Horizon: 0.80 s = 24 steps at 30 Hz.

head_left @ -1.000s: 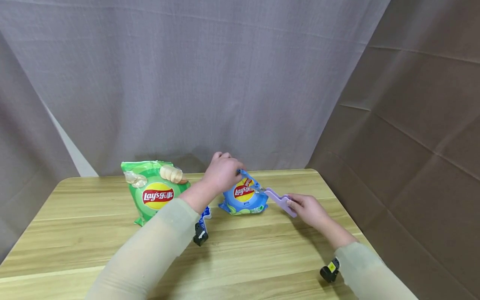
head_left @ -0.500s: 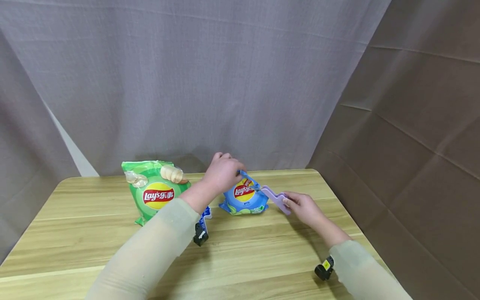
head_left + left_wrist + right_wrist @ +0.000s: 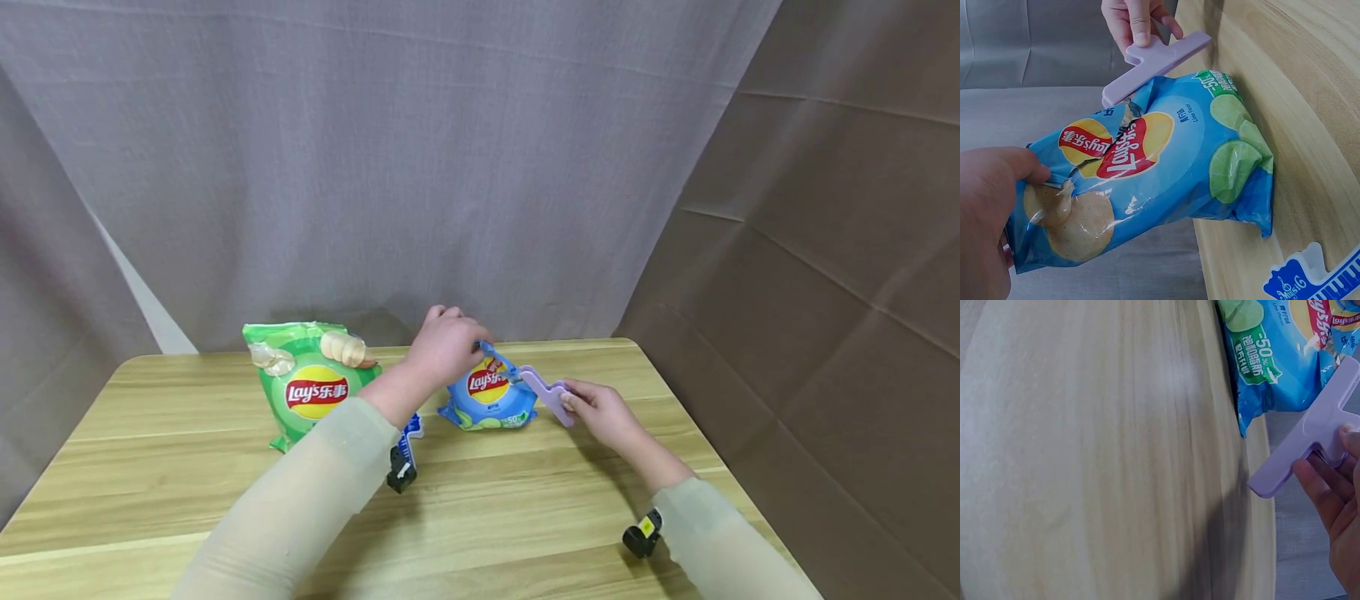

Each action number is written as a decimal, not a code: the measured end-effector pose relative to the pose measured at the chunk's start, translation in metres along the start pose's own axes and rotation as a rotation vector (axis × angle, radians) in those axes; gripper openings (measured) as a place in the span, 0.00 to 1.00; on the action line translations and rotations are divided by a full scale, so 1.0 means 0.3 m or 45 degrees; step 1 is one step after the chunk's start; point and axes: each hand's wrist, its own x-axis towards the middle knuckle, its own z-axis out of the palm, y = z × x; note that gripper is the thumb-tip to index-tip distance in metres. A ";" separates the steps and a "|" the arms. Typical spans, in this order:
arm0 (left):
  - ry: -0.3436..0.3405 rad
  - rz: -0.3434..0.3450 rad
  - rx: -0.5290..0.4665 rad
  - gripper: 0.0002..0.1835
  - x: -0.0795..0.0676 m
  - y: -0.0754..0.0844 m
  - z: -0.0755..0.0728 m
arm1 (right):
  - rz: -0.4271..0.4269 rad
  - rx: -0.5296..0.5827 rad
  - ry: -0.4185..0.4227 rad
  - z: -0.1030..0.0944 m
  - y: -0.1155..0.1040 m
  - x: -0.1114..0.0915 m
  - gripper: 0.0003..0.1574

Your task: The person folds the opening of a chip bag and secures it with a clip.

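My left hand (image 3: 446, 346) pinches the top left corner of a blue Lay's chip bag (image 3: 487, 402), which stands on the table. In the left wrist view the bag (image 3: 1166, 156) has its top folded over, with a second logo on the flap. A lilac bag clip (image 3: 546, 395) is held between the thumb and fingers of my right hand (image 3: 606, 413). Its long bar slants across the right end of the fold, as the left wrist view shows the clip (image 3: 1154, 65) overlapping that edge. The inside of the clip's mouth is hidden.
A large green Lay's bag (image 3: 315, 371) stands to the left, partly behind my left forearm. A blue-and-white clip (image 3: 1313, 275) with piano keys and "Music" lies on the wooden table (image 3: 480, 517). Grey curtain (image 3: 390, 167) hangs behind the table.
My right hand has moved left with the lilac clip, bringing the clip's bar further over the right end of the bag's fold. My left hand and the bag stay almost still.
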 end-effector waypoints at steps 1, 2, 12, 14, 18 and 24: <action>-0.001 0.001 0.000 0.11 0.000 0.000 0.000 | 0.005 0.017 -0.003 0.001 -0.003 0.002 0.23; -0.001 0.002 0.000 0.11 0.000 0.000 0.000 | 0.008 0.029 -0.006 0.001 -0.006 0.003 0.23; 0.008 0.015 -0.013 0.12 -0.004 -0.002 0.002 | -0.014 -0.107 0.013 -0.003 -0.029 0.013 0.21; 0.008 0.016 -0.013 0.12 -0.004 -0.002 0.002 | -0.022 -0.117 0.011 -0.003 -0.033 0.016 0.22; 0.010 0.017 -0.013 0.12 -0.007 -0.001 0.000 | -0.019 -0.116 0.011 -0.001 -0.042 0.021 0.22; 0.008 0.013 -0.030 0.12 -0.006 0.000 -0.001 | -0.035 -0.125 0.019 0.006 -0.054 0.032 0.24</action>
